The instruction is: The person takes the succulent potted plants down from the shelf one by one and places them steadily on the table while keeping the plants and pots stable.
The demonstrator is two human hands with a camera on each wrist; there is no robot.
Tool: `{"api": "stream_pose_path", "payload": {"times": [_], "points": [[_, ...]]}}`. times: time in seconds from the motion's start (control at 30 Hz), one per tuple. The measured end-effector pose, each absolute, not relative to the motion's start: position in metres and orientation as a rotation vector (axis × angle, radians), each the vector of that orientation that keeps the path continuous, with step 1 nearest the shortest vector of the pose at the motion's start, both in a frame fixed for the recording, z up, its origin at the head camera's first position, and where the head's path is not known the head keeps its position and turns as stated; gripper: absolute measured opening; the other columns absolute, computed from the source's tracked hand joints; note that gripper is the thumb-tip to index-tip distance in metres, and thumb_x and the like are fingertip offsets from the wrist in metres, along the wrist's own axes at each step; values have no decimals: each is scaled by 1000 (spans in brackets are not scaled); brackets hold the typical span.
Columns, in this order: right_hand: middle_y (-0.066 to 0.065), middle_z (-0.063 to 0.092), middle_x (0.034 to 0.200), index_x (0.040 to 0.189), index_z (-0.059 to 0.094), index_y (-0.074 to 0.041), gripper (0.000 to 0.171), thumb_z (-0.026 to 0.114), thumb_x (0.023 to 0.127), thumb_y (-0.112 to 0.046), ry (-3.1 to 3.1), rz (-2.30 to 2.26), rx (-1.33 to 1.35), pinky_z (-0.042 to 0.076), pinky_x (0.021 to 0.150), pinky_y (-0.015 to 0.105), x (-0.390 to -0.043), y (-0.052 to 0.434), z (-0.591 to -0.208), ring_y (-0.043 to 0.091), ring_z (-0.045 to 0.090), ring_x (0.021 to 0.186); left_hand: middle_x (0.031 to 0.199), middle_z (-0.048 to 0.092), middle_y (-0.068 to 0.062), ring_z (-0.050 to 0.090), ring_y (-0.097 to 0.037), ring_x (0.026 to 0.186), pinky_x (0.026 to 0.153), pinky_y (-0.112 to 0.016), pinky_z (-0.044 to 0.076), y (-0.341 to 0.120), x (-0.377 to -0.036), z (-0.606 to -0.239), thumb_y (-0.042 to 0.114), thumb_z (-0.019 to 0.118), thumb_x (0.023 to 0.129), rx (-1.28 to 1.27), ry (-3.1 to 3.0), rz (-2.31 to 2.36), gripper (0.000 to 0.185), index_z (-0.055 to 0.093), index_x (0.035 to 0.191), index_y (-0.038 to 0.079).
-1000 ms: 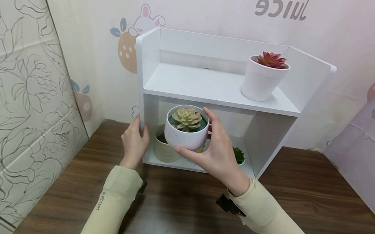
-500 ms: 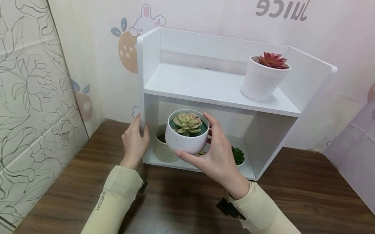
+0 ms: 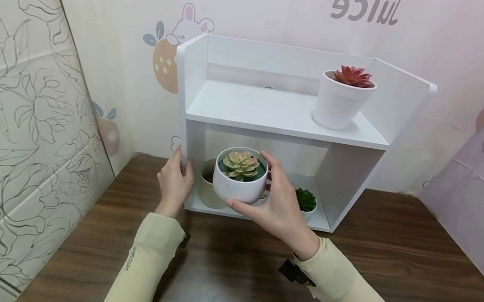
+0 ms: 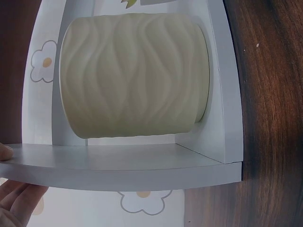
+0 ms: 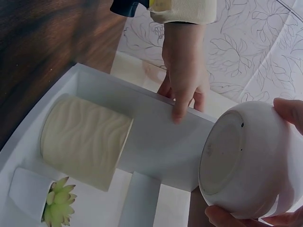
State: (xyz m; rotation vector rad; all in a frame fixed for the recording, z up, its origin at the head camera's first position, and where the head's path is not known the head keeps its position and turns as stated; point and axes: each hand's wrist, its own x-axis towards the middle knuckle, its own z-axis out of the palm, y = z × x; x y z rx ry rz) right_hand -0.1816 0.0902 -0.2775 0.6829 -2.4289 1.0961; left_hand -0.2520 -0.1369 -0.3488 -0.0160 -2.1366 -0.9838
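My right hand (image 3: 282, 209) holds a round white pot (image 3: 238, 190) between thumb and fingers, in front of the shelf's lower compartment. A pale green succulent (image 3: 241, 165) with pinkish tips sits in it. From below, the right wrist view shows the pot's base (image 5: 222, 153), raised in the air. My left hand (image 3: 174, 183) grips the front edge of the shelf's left side panel (image 3: 181, 88), thumb on the inner face, fingers outside. Just inside that panel stands a cream pot (image 4: 132, 75) with wavy ridges, partly hidden by the white pot in the head view.
A tall white pot (image 3: 338, 104) with a red succulent stands at the right of the upper shelf board (image 3: 254, 106). Below are a dark green succulent (image 3: 305, 199) in a white pot and a small pot (image 5: 28, 194) with a light green succulent. The shelf stands on a brown table (image 3: 231, 275).
My right hand has lowered the white succulent pot a little, uncovering more of the dark green plant behind. The left hand has stayed at the side panel.
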Motion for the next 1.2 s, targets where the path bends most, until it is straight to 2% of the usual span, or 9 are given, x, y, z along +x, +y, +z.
{"api": "stream_pose_path", "payload": {"times": [0.53,0.97,1.2], "points": [[9,51,131,147,29,-13,106,87,64,-42,-2437,1129,670,54,85,40,-182,92,-286,24,60,107,119,63,-26,64,-43,104,81,-61,46,-137,-253,-350,12,57,94,-21,-2133,-982,41,52,131,-3],[10,49,134,147,28,-9,107,87,64,-40,-2448,1163,701,52,87,42,-184,92,-294,23,56,113,118,64,-26,64,-43,104,82,-62,47,-137,-252,-349,12,57,93,-28,-2123,-984,40,53,130,-3],[7,49,135,148,28,-12,108,87,63,-40,-2456,1168,701,52,88,39,-183,93,-299,20,56,113,119,63,-26,64,-42,104,83,-62,46,-137,-252,-349,11,57,94,-27,-2126,-991,40,53,130,-3]]}}
